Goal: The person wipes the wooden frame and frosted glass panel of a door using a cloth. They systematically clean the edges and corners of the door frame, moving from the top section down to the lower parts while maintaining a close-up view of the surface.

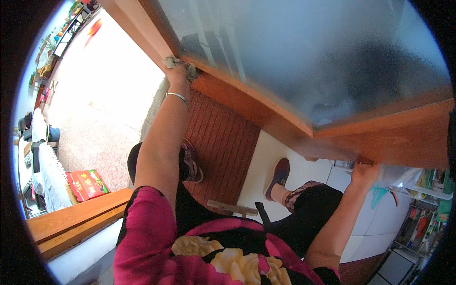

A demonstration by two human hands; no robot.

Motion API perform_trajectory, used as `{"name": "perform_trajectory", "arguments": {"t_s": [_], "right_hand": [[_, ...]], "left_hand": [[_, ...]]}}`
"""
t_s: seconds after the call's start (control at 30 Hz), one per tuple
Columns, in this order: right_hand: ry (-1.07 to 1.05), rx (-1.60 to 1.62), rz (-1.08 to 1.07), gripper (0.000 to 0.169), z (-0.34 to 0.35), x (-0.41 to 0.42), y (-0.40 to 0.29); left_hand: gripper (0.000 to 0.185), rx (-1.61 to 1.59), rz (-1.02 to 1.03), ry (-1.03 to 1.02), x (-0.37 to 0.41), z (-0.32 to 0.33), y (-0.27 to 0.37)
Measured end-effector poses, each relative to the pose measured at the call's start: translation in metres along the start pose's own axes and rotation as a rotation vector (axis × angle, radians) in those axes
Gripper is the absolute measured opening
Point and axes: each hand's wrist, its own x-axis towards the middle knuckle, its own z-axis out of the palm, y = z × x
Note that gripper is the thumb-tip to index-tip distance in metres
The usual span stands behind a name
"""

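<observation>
A wooden door point(249, 98) with a large frosted glass pane point(285, 53) spans the top of the head view. My left hand point(177, 73), below a silver bracelet on the wrist, is closed on a greyish cloth point(191, 72) that bunches out on both sides of it. The cloth lies against the door's frame at the pane's lower left corner. At the lower right, my right hand point(364, 174) is at the lower edge of the door's wood; its fingertips are partly hidden there, so its grip is not plain.
A ribbed red-brown mat point(221, 142) and white floor tiles point(295, 178) lie under my feet, near a small wooden piece point(232, 207). At the left are a wooden door frame point(82, 213) and a red box point(87, 185). A loaded rack point(420, 221) stands right.
</observation>
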Motion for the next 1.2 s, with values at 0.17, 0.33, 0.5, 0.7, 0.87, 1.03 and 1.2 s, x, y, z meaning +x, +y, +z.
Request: {"name": "perform_trajectory", "arguments": {"t_s": [0.17,0.33,0.5,0.7,0.87,1.03,1.2], "right_hand": [[-0.021,0.049,0.07,0.041,0.015,-0.004,0.011],[-0.087,-0.016,0.017,0.042,-0.017,0.015,0.006],[-0.047,-0.002,0.096,0.039,-0.003,0.001,0.004],[-0.146,-0.02,0.115,0.042,-0.04,0.016,0.009],[-0.086,-0.098,0.208,0.047,-0.037,-0.022,0.004],[-0.229,0.02,0.364,0.047,-0.055,-0.093,0.02],[-0.74,0.07,0.399,0.078,0.007,-0.167,0.04]], "left_hand": [[0.029,-0.153,0.08,-0.167,0.05,-0.025,-0.03],[0.035,-0.316,-0.138,-0.37,-0.075,0.004,-0.011],[0.039,-0.409,-0.321,-0.463,-0.147,0.006,-0.007],[0.038,-0.419,-0.558,-0.729,-0.227,0.008,0.001],[0.034,-0.284,-0.658,-1.032,-0.269,-0.002,0.011],[0.04,-0.538,-0.663,-1.429,-0.279,-0.028,0.054],[0.055,-0.625,-0.655,-1.709,-0.293,-0.061,0.103]]}}
